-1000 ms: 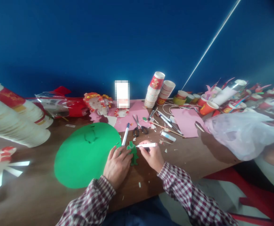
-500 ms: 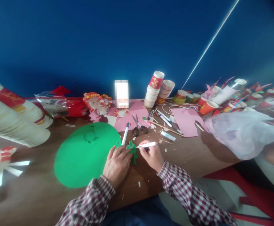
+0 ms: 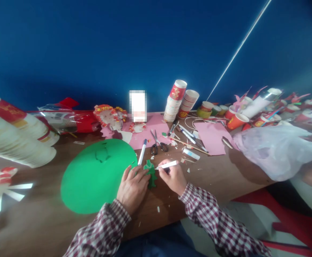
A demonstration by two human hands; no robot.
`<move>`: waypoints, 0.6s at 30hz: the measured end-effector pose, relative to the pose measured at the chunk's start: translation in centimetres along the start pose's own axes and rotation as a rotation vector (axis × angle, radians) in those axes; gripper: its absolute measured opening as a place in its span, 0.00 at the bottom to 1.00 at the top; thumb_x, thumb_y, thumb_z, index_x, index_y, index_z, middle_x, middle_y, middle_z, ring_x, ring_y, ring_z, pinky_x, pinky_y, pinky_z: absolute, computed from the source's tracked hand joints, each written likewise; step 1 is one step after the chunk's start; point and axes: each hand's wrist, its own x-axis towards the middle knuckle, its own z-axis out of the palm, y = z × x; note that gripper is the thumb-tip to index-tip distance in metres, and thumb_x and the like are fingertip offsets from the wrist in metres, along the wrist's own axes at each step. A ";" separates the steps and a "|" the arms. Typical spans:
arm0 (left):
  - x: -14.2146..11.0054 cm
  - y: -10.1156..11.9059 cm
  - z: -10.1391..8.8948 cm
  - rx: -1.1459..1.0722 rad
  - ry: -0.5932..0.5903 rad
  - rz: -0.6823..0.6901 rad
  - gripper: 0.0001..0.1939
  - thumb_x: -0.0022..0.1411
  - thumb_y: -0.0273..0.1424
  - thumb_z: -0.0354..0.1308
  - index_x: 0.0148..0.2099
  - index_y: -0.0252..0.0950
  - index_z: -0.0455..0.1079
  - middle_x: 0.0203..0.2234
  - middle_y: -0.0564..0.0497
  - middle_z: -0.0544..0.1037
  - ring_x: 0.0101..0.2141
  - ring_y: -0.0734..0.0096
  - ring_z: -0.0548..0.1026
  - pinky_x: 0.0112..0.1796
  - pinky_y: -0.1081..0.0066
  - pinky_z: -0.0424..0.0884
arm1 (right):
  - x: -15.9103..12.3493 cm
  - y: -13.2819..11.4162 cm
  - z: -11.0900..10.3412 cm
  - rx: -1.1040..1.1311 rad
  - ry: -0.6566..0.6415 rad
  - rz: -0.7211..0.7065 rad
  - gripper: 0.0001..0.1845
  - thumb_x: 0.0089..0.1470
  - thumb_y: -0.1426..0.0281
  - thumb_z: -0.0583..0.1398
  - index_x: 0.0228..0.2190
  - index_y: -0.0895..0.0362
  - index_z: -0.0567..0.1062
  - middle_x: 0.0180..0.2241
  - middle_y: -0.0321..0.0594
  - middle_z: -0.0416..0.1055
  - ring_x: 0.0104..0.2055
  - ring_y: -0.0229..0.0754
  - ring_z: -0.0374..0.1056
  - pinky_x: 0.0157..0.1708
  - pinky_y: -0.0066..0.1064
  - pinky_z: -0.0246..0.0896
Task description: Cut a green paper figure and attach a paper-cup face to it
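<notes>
A deep blue wall (image 3: 104, 46) rises behind our brown table (image 3: 204, 178), where small paper scraps lie scattered. Let us set the clock's centre on the green paper cutout (image 3: 152, 176), which lies flat near the front edge between our hands, with twelve towards the wall.

Our left hand (image 3: 134, 185) rests palm down at the cutout's nine o'clock side, its fingers slightly apart and a fingertip on the paper. Our right hand (image 3: 173, 176), at three o'clock, has thumb and fingers clamped on a white pen (image 3: 168, 164), its tip pointing at the cutout's right edge; whether it touches we cannot tell.

The big round green sheet (image 3: 91, 185) lies at nine o'clock, with dark lines drawn near its top. Just beside our left fingertips, at eleven, is a blue-capped marker (image 3: 142, 152). At twelve we have black-handled scissors (image 3: 158, 143) with blades parted over a pink sheet (image 3: 156, 134). Beyond, at one, stand two stacks of paper cups (image 3: 172, 110). At two we see a white and blue tube (image 3: 191, 154) and, farther off, a second pink sheet (image 3: 212, 139). A pale plastic bag (image 3: 273, 150) sits at three, and a red package (image 3: 83, 123) at ten.
</notes>
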 end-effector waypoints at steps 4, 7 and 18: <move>0.0 0.0 0.0 0.007 0.008 0.005 0.11 0.62 0.28 0.49 0.43 0.40 0.71 0.44 0.53 0.76 0.50 0.58 0.66 0.54 0.51 0.54 | 0.0 0.0 0.0 0.018 -0.012 0.003 0.06 0.54 0.69 0.55 0.28 0.57 0.71 0.19 0.35 0.69 0.22 0.37 0.64 0.26 0.27 0.58; 0.0 0.0 0.0 0.013 -0.005 -0.001 0.10 0.62 0.28 0.50 0.42 0.41 0.71 0.44 0.53 0.76 0.50 0.58 0.66 0.54 0.50 0.54 | 0.0 0.0 -0.1 0.024 -0.005 -0.005 0.07 0.55 0.69 0.55 0.28 0.57 0.71 0.20 0.35 0.69 0.21 0.37 0.64 0.25 0.27 0.58; 0.0 0.0 0.0 0.008 0.005 0.000 0.10 0.62 0.28 0.50 0.42 0.41 0.71 0.44 0.54 0.76 0.50 0.58 0.66 0.54 0.51 0.54 | -0.1 0.0 0.0 0.020 -0.007 -0.004 0.06 0.53 0.69 0.56 0.28 0.57 0.71 0.19 0.35 0.68 0.21 0.37 0.64 0.25 0.27 0.58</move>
